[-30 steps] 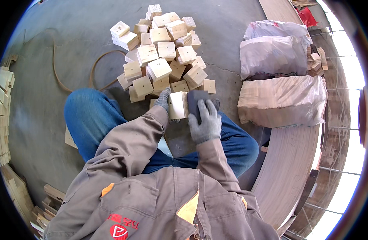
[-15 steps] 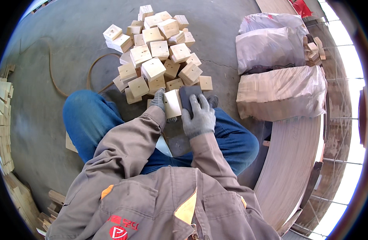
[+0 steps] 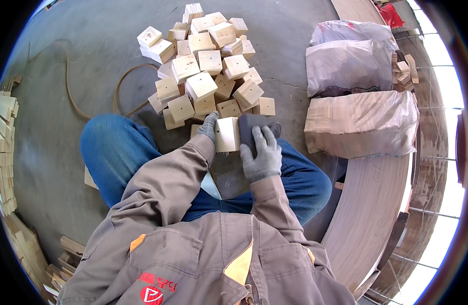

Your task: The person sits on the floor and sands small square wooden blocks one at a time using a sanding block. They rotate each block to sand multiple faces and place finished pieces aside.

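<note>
My left hand (image 3: pixel 208 126), in a grey knit glove, is closed on the left side of a pale wooden block (image 3: pixel 227 134) held up between my knees. Against the block's right side sits a dark grey sanding block (image 3: pixel 252 131). My gloved right hand (image 3: pixel 263 155) grips that dark block from the right, fingers laid over its face. Just beyond both hands lies a heap of similar square wooden blocks (image 3: pixel 210 62), many with a small dark hole or spot in the top face. The undersides of both held things are hidden.
Plastic-wrapped bundles (image 3: pixel 361 124) rest on a long stack of boards (image 3: pixel 369 203) at the right. Wood strips (image 3: pixel 6 152) are piled along the left edge. A brown hose or cord (image 3: pixel 71 96) curls over the concrete floor left of the heap. My bent knees (image 3: pixel 112 152) flank the work.
The view has shifted slightly. Both hands, the wooden block and the dark sanding block appear a little further right, still side by side. Neither hand has let go.
</note>
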`<state>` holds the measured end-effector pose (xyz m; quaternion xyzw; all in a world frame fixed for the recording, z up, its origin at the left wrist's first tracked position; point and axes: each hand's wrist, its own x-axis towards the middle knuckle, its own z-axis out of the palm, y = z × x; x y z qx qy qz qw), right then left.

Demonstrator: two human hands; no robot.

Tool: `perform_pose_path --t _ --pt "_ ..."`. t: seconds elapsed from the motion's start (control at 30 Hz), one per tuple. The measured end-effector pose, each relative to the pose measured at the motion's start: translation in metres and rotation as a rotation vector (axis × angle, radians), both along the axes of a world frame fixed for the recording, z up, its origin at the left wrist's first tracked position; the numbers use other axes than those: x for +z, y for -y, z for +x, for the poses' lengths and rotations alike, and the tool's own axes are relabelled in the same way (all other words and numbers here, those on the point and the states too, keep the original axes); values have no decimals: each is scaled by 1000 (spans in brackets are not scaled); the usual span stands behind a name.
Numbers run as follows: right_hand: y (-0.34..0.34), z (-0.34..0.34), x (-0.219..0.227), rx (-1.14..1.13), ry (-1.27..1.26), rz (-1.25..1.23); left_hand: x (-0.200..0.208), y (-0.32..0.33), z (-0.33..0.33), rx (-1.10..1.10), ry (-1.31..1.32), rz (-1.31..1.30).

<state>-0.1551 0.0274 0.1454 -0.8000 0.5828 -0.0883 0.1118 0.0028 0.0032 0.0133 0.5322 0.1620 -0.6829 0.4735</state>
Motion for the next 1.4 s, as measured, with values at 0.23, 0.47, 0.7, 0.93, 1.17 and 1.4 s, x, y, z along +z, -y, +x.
perform_pose_path --t 0.23,0.47,0.7,0.93,1.17,1.4 --pt "-30 -14 0 64 40 -24 -9 5 7 47 -91 -6" --pt "13 13 -3 6 33 -52 13 4 -4 52 -16 -57" --pt "62 41 -2 -61 32 18 -29 3 -1 70 -96 -119" --pt "7 6 -8 61 138 -41 28 0 8 50 -96 -75" --pt "-31 -17 -5 107 177 -43 37 3 12 44 -202 -75" --pt "43 24 -4 5 172 -66 -6 5 -10 9 -181 -183"
